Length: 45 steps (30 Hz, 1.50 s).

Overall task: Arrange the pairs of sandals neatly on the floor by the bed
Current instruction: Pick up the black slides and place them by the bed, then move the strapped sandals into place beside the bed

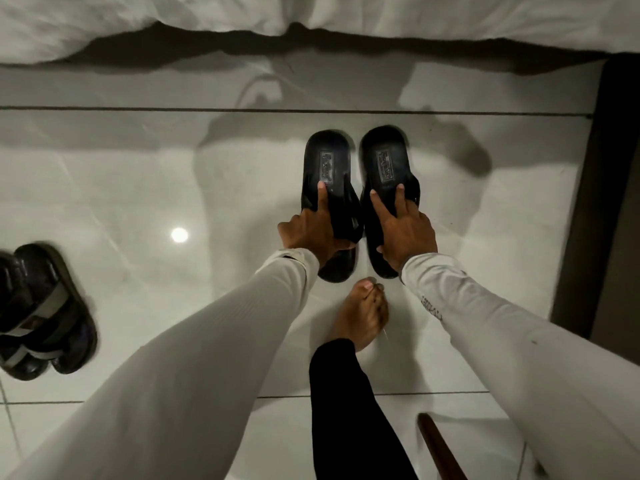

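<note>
Two black slide sandals stand side by side on the glossy white tile floor, heels toward the bed. My left hand (pixel 311 233) grips the strap of the left black sandal (pixel 327 161), index finger stretched along its footbed. My right hand (pixel 403 230) holds the strap of the right black sandal (pixel 388 157) the same way. A second pair, black sandals with grey straps (pixel 41 313), lies at the far left, one partly over the other.
The bed's white cover (pixel 207 19) hangs along the top of the view. A dark wooden post or frame (pixel 595 202) runs down the right side. My bare foot (pixel 363 313) stands just behind the held pair. A brown wooden piece (pixel 440 448) is at the bottom.
</note>
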Tool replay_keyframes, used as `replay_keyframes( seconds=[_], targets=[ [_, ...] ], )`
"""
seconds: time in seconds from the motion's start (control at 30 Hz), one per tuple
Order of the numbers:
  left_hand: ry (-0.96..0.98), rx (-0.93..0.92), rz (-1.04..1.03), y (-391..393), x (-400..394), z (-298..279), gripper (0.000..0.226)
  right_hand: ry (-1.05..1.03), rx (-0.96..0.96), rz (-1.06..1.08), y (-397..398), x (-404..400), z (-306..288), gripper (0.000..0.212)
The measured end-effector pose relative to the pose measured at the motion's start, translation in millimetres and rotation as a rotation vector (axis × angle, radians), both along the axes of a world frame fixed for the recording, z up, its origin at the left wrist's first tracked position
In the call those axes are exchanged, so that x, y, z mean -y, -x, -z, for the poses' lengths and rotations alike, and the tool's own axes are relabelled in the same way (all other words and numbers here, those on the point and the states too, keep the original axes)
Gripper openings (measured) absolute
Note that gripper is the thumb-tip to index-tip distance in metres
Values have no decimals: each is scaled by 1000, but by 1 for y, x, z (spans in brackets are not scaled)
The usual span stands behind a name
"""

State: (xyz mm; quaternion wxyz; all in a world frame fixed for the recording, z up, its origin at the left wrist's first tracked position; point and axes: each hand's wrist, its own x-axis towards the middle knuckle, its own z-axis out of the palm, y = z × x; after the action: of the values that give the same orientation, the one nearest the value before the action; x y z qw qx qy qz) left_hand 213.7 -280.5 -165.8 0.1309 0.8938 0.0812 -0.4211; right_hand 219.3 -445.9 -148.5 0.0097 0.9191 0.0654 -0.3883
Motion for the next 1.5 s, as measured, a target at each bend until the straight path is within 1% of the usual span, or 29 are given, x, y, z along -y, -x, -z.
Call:
replay_keyframes(
  seconds=[0.07, 0.3, 0.5, 0.63, 0.7, 0.8, 0.9, 0.97, 1.1, 1.2, 1.3, 1.37, 1.43, 1.47, 1.5],
  targets=[
    [-5, 9, 12, -5, -2, 1, 125, 2, 10, 9, 1, -3, 0, 103],
    [-21, 26, 34, -12, -6, 3, 127, 3, -28, 49, -1, -9, 1, 108],
    [-27, 47, 44, -8, -13, 0, 122, 27, -37, 41, -3, -17, 1, 109],
    [43, 70, 39, 1, -24, -6, 118, 82, -6, 41, 1, -25, -5, 108],
    [88, 130, 21, 10, -33, -15, 117, 98, 32, 53, 8, -34, -10, 104],
    [116, 184, -20, 28, -63, -33, 114, 116, 104, 31, 22, -56, -21, 90],
    [60, 174, -25, 59, -119, -50, 112, 132, 143, -57, 35, -91, -36, 88],
    [18, 167, -38, 84, -164, -59, 111, 151, 153, -143, 44, -122, -44, 96],
    [-99, 167, -125, 138, -279, -75, 107, 122, 154, -281, 66, -218, -50, 97],
    [-191, 153, -179, 177, -366, -85, 100, 24, 114, -296, 92, -304, -46, 90],
    [-244, 160, -256, 212, -452, -87, 89, -105, 19, -307, 124, -397, -38, 81],
    [-238, 157, -281, 228, -502, -83, 78, -223, -29, -338, 142, -459, -32, 85],
    [-197, 125, -276, 238, -543, -75, 61, -327, -98, -361, 159, -511, -25, 88],
    [-174, 81, -266, 241, -557, -71, 57, -356, -155, -362, 167, -531, -23, 88],
    [-153, 20, -250, 241, -572, -65, 57, -367, -212, -360, 174, -549, -19, 88]
  ],
)
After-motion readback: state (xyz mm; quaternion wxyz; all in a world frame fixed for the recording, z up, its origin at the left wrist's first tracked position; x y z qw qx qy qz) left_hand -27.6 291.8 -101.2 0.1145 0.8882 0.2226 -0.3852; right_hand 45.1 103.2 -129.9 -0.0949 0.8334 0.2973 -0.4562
